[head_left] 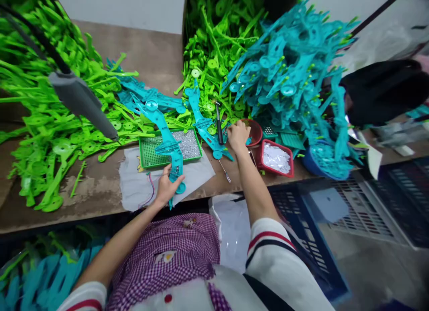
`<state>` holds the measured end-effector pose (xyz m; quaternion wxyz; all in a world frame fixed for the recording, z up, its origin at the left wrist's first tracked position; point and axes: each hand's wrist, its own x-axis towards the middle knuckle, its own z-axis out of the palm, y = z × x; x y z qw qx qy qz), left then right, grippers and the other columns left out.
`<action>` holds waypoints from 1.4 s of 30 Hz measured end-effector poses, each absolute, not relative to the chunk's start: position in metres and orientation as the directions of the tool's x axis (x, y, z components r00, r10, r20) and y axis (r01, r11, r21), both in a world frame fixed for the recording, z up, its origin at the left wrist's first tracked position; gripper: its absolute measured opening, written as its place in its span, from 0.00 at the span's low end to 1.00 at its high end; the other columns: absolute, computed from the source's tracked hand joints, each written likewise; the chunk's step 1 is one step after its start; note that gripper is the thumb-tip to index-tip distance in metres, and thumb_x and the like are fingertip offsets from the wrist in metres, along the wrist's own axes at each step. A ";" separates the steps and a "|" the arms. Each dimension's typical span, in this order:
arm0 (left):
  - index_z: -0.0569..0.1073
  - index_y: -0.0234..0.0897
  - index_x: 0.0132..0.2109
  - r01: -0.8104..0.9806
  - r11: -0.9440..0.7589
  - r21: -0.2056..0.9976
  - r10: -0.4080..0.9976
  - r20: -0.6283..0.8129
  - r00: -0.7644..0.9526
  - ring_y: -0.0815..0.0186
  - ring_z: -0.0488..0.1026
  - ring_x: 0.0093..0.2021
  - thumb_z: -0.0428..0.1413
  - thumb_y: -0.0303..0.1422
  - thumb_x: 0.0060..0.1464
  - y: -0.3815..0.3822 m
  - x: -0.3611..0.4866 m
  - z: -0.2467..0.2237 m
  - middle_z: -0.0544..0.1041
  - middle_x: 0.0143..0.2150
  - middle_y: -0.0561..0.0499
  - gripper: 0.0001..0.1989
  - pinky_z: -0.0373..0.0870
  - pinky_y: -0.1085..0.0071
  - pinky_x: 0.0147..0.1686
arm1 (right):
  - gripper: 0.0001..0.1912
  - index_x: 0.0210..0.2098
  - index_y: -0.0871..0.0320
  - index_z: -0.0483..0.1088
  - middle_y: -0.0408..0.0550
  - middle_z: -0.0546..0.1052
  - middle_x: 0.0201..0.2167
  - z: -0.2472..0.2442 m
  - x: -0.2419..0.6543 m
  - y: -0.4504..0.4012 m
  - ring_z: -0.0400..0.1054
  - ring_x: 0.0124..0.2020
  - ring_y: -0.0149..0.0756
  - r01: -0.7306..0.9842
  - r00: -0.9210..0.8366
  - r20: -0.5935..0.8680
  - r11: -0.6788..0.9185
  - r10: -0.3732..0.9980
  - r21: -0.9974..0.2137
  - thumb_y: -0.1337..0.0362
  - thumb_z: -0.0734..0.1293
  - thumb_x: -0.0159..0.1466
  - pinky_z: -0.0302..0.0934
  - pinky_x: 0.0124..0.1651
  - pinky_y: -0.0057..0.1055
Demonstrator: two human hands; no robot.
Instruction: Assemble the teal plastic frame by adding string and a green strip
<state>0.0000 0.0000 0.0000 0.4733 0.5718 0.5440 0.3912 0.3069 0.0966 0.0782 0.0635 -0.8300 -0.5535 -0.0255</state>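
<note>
My left hand [167, 186] is closed round the lower end of a long blue plastic part [164, 134], whose upper end reaches over a green tray [145, 152] of small metal pieces. My right hand [238, 134] is at the left edge of a round red bowl [255, 131], fingers bent and pointing down; what its fingertips hold, if anything, is hidden. Between the hands lie a second blue part [201, 122], a black-handled tool [219, 128] and a thin metal screwdriver [225, 171]. Grey cloth [134, 181] lies beneath the tray.
Green plastic parts [63, 123] are heaped at the left and back [217, 43]. A tall blue heap [288, 65] rises at the right. A grey powered driver [82, 103] hangs at the left. A red basket [276, 158] and a blue bowl [321, 161] stand near the right front edge.
</note>
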 end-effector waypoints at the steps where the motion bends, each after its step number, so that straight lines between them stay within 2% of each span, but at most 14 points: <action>1: 0.66 0.35 0.55 0.246 0.035 0.969 0.992 -0.063 0.108 0.59 0.78 0.41 0.63 0.40 0.48 0.000 0.000 0.000 0.80 0.43 0.45 0.29 0.74 0.61 0.45 | 0.19 0.41 0.61 0.77 0.62 0.72 0.50 0.075 0.308 0.095 0.61 0.53 0.52 0.924 0.383 0.109 -0.378 0.917 -0.067 0.64 0.55 0.67 0.50 0.54 0.49; 6: 0.66 0.36 0.56 0.225 0.020 0.974 0.991 -0.049 0.122 0.59 0.78 0.42 0.63 0.40 0.48 0.000 0.000 0.001 0.80 0.45 0.45 0.30 0.74 0.62 0.46 | 0.19 0.40 0.61 0.77 0.61 0.71 0.51 0.063 0.310 0.091 0.59 0.54 0.53 0.929 0.370 0.064 -0.369 0.927 -0.027 0.64 0.55 0.66 0.49 0.53 0.49; 12: 0.67 0.36 0.55 0.229 0.036 0.973 0.991 -0.065 0.118 0.60 0.79 0.41 0.64 0.38 0.47 -0.001 0.001 0.004 0.81 0.42 0.46 0.29 0.74 0.62 0.46 | 0.15 0.36 0.63 0.77 0.62 0.72 0.48 0.069 0.320 0.100 0.59 0.54 0.54 0.941 0.337 0.036 -0.336 0.941 -0.042 0.66 0.58 0.63 0.49 0.52 0.51; 15: 0.67 0.36 0.54 0.228 0.044 0.973 0.993 -0.068 0.098 0.58 0.78 0.44 0.64 0.38 0.47 -0.001 0.002 0.004 0.80 0.43 0.46 0.28 0.73 0.61 0.48 | 0.16 0.35 0.61 0.76 0.61 0.73 0.46 0.084 0.305 0.090 0.60 0.53 0.54 0.921 0.387 0.165 -0.369 0.907 -0.129 0.64 0.58 0.63 0.48 0.52 0.52; 17: 0.67 0.36 0.54 0.224 0.051 0.973 0.992 -0.076 0.103 0.58 0.78 0.44 0.64 0.38 0.47 -0.001 0.003 0.004 0.81 0.43 0.46 0.28 0.73 0.61 0.48 | 0.16 0.35 0.57 0.76 0.58 0.73 0.46 0.089 0.275 0.071 0.62 0.52 0.53 0.920 0.380 0.297 -0.324 0.876 -0.222 0.60 0.58 0.65 0.48 0.52 0.51; 19: 0.67 0.36 0.54 0.210 0.043 0.977 0.991 -0.068 0.114 0.58 0.78 0.44 0.64 0.37 0.47 -0.002 0.003 0.005 0.81 0.43 0.46 0.28 0.73 0.62 0.47 | 0.14 0.36 0.53 0.77 0.55 0.74 0.46 0.082 0.235 0.044 0.64 0.52 0.50 0.964 0.164 0.375 -0.069 0.912 -0.256 0.57 0.60 0.66 0.48 0.53 0.49; 21: 0.67 0.36 0.55 0.188 0.031 0.982 0.991 -0.055 0.124 0.59 0.78 0.41 0.64 0.38 0.48 -0.002 0.004 0.006 0.81 0.42 0.47 0.29 0.74 0.64 0.45 | 0.11 0.35 0.50 0.77 0.51 0.76 0.42 0.066 0.195 0.019 0.68 0.47 0.44 0.934 -0.128 0.379 0.241 0.916 -0.265 0.58 0.62 0.66 0.50 0.53 0.45; 22: 0.67 0.36 0.55 0.180 0.027 0.983 0.990 -0.051 0.129 0.60 0.78 0.40 0.64 0.38 0.48 -0.002 0.004 0.006 0.81 0.41 0.47 0.28 0.74 0.65 0.43 | 0.11 0.34 0.49 0.77 0.49 0.77 0.39 0.056 0.179 0.010 0.70 0.43 0.41 0.904 -0.220 0.391 0.337 0.894 -0.263 0.60 0.62 0.67 0.51 0.51 0.43; 25: 0.67 0.35 0.55 0.179 0.029 0.983 0.989 -0.055 0.139 0.63 0.77 0.34 0.62 0.38 0.50 -0.001 0.004 0.008 0.81 0.37 0.49 0.27 0.74 0.68 0.37 | 0.10 0.36 0.50 0.76 0.47 0.78 0.34 0.030 0.154 -0.001 0.71 0.37 0.35 0.865 -0.316 0.489 0.458 0.813 -0.203 0.64 0.62 0.67 0.54 0.47 0.39; 30: 0.67 0.34 0.55 0.191 0.025 0.981 0.986 -0.056 0.155 0.66 0.74 0.29 0.61 0.37 0.51 -0.001 0.004 0.009 0.79 0.32 0.52 0.25 0.72 0.71 0.33 | 0.09 0.38 0.56 0.75 0.48 0.78 0.34 0.018 0.161 0.010 0.69 0.34 0.32 0.793 -0.466 0.597 0.607 0.653 -0.045 0.67 0.63 0.67 0.58 0.41 0.35; 34: 0.68 0.34 0.54 0.171 0.025 0.985 0.987 -0.052 0.155 0.66 0.75 0.30 0.62 0.38 0.50 0.000 0.003 0.008 0.79 0.32 0.52 0.26 0.72 0.71 0.34 | 0.12 0.39 0.58 0.76 0.51 0.78 0.37 0.024 0.163 0.013 0.68 0.34 0.32 0.753 -0.572 0.524 0.658 0.631 0.030 0.67 0.60 0.69 0.60 0.39 0.33; 37: 0.68 0.34 0.54 0.171 0.027 0.985 0.988 -0.052 0.144 0.65 0.75 0.30 0.62 0.38 0.50 0.000 0.004 0.007 0.79 0.33 0.51 0.26 0.72 0.70 0.34 | 0.15 0.46 0.61 0.75 0.54 0.79 0.42 0.024 0.154 -0.001 0.69 0.38 0.35 0.793 -0.559 0.469 0.606 0.684 0.061 0.68 0.57 0.70 0.62 0.47 0.36; 40: 0.69 0.35 0.54 0.183 0.011 0.983 0.990 -0.037 0.139 0.65 0.76 0.31 0.61 0.39 0.53 -0.001 0.003 0.007 0.80 0.36 0.49 0.23 0.72 0.70 0.34 | 0.21 0.60 0.63 0.67 0.58 0.78 0.47 0.020 0.145 -0.024 0.68 0.48 0.42 0.880 -0.437 0.382 0.476 0.814 -0.007 0.70 0.56 0.69 0.58 0.57 0.46; 42: 0.69 0.34 0.53 0.193 -0.001 0.981 0.990 -0.026 0.136 0.64 0.77 0.33 0.60 0.41 0.54 -0.001 0.002 0.006 0.81 0.38 0.47 0.23 0.73 0.69 0.36 | 0.25 0.64 0.59 0.62 0.58 0.76 0.51 0.018 0.144 -0.036 0.66 0.54 0.46 0.904 -0.356 0.296 0.407 0.886 -0.130 0.70 0.56 0.69 0.55 0.61 0.52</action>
